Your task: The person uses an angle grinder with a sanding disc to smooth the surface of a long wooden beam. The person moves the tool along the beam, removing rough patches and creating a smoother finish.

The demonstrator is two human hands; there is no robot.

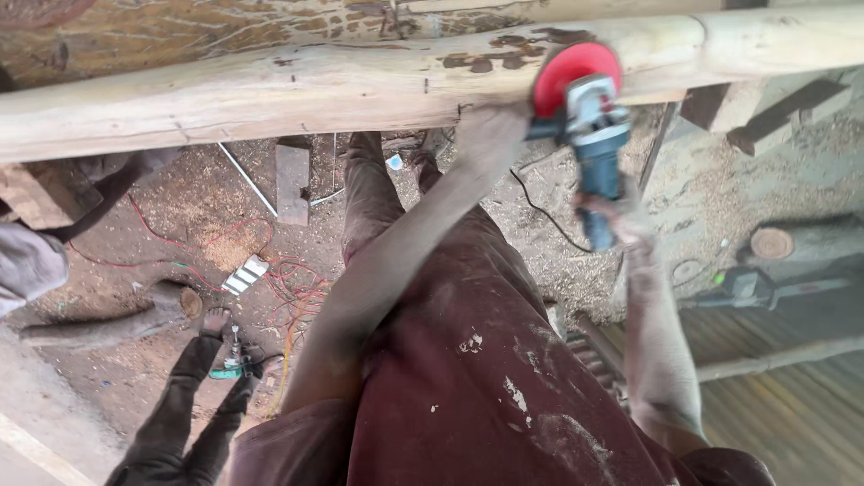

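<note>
A long pale wooden log (270, 94) runs across the top of the head view. A blue angle grinder (594, 135) with a red disc (576, 76) presses against the log's lower edge. My left hand (490, 130) grips the grinder's side handle just left of the disc. The grinder's rear body is gripped by my right hand (621, 216). Both arms are coated in sawdust. My dark red trousers and legs fill the middle below.
Another person's dark-sleeved arms (193, 396) reach in at bottom left, near a small green tool (232, 360). Red cable (288, 288), a wooden block (292, 180) and sawdust lie on the ground. A corrugated metal sheet (792, 387) lies at right.
</note>
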